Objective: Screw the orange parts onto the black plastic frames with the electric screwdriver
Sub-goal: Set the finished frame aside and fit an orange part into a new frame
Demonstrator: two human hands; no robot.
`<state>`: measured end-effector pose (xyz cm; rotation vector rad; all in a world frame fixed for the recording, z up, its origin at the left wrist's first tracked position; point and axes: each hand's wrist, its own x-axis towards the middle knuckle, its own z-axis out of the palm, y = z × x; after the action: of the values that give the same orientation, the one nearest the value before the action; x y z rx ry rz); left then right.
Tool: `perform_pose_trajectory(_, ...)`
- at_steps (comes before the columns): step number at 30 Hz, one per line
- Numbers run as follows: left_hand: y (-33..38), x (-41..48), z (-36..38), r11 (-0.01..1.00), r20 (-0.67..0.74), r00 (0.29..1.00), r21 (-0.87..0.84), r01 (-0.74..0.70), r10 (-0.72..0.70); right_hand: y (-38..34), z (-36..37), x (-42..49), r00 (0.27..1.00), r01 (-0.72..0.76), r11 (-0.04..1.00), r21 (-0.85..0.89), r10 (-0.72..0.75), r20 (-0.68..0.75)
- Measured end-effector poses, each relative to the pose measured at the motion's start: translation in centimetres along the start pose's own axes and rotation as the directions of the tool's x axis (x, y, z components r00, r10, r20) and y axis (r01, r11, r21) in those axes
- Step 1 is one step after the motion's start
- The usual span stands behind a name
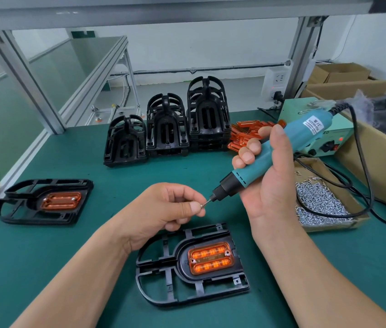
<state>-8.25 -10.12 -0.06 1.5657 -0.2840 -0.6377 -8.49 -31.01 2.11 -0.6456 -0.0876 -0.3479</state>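
We see the right hand (270, 185) curled closely around the electric screwdriver (310, 129), its bit touching a small screw (202, 205) pinched in the left hand (163, 207). Just below them, 1 black frame (163, 287) lies flat on the green mat (68, 245), with the orange part (211, 258) seated in it.

The picture is bright, and the light is soft and even. Only faint, small shadows lie on the green tabletop (45, 268) beside the near black frame (180, 268). Its orange part (209, 258) shines with bright spots. The metal posts (28, 81) lean and curve near the edges, as the lens is wide. The plastic bag (364, 102) far right looks blurry.
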Motion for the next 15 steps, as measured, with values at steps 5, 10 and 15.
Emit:
perform_pose_trajectory(5, 0.04, -0.04, 0.03, 1.000, 0.015, 1.000, 0.008, 0.004, -0.004, -0.06, -0.10, 0.08, 1.000, -0.001, 1.000, 0.017, 0.001, -0.004)
perform_pose_trajectory(10, -0.01, -0.01, -0.08, 1.000, 0.003, 1.000, -0.028, 0.012, -0.012, -0.18, -0.28, 0.18, 1.000, -0.001, 1.000, 0.026, 0.001, -0.005)
perform_pose_trajectory(15, -0.06, 0.10, -0.06, 0.997, -0.009, 1.000, -0.081, 0.011, -0.011, -0.09, -0.41, 0.23, 1.000, -0.004, 1.000, 0.022, 0.004, 0.001)
